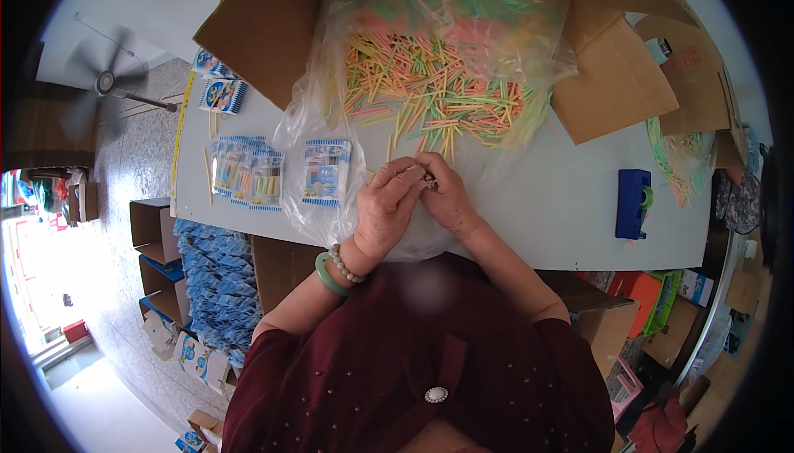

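Observation:
My left hand and my right hand meet over the near middle of the table. Both are closed, fingertips pressed around a small bundle of thin sticks, of which only the pale ends show. Just beyond lies a large heap of thin pastel sticks in pink, yellow, orange and green, spilling from a clear plastic bag. Left of my hands is a blue-and-white packet. Farther left several similar packets overlap in a row, with coloured sticks visible inside some.
An open cardboard box holds the bag on the white table. A blue tape dispenser stands at the right. More packets lie far left. Many blue packets fill a box below the table's left edge. A fan spins beyond.

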Motion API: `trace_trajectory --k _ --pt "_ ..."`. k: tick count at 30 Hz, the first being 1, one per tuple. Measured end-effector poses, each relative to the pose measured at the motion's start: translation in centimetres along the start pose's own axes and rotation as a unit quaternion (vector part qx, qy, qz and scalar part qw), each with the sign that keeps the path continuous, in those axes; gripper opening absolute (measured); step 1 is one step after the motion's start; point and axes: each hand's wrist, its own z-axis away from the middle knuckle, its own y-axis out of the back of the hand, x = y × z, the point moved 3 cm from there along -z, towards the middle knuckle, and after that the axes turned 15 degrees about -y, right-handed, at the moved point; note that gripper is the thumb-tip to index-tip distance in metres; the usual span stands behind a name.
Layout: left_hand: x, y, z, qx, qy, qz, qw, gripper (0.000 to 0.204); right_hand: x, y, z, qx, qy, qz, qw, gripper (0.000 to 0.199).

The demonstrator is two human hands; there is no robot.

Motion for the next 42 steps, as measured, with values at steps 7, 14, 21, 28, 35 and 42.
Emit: trace_trajectory --k 7,14,21,28,35,42 --pt "-1.0 5.8 0.9 -0.018 0.062 -0.36 0.931 0.027 0.2 0.5 0.2 0.005 0.094 -0.05 0.994 0.012" --pt "-5.3 7.7 3.1 -0.046 0.228 -0.439 0.868 0.048 -0.1 0.3 0.2 -0.006 0.155 0.066 0.986 0.011" --pt "-8.4 9.1 4.8 0.026 0.403 -0.23 0.886 0.03 -0.9 -0.2 0.5 -0.011 0.165 0.107 0.98 0.016" --pt "-4.4 9.9 2.2 -0.031 0.161 -0.444 0.881 0.015 -0.5 0.1 0.4 -0.008 0.153 0.112 0.982 0.016" --pt "-3.5 6.2 2.4 0.114 0.241 0.166 0.949 0.009 -6.1 -0.5 0.1 -0.145 -0.101 -0.151 0.973 0.022" --pt "-1.5 3.2 -0.2 -0.028 0.2 0.157 0.967 0.009 -4.8 0.7 0.8 -0.083 -0.119 0.037 0.989 0.016"
